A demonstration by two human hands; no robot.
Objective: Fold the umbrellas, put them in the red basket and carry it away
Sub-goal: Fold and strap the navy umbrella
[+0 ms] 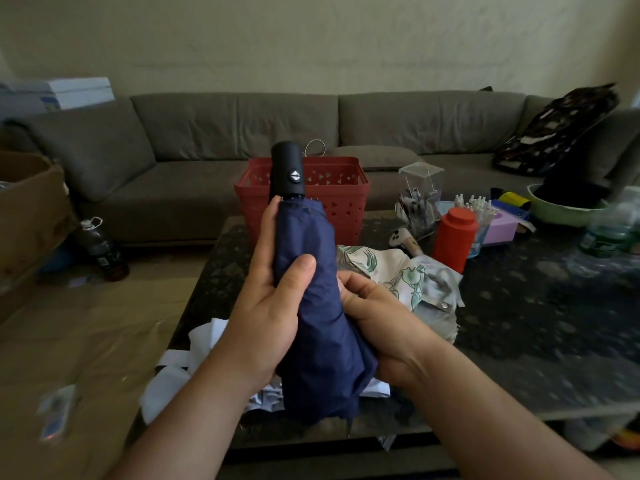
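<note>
Gripping the navy umbrella with both hands, held upright above the near edge of the dark counter, black handle pointing up and away

Wrapping the left hand round the left side of the folded canopy, fingers lying long and close together up the fabric toward the handle, thumb pressing across the front

Clutching the canopy's right side with the right hand, fingers curling tightly into the cloth, knuckles bunched, tips hidden in the folds

Lying just behind the right hand on the counter, a floral umbrella, crumpled and not yet rolled, its pale handle pointing toward the far side

Spreading beneath the wrists, white fabric hanging partly over the counter's near left corner

Standing beyond the floral umbrella, an orange-red bottle, with a clear pen holder behind it

Sitting at the far edge of the counter, directly behind the navy umbrella's handle, the red basket

Stretching along the wall farthest back, a grey sofa
</note>
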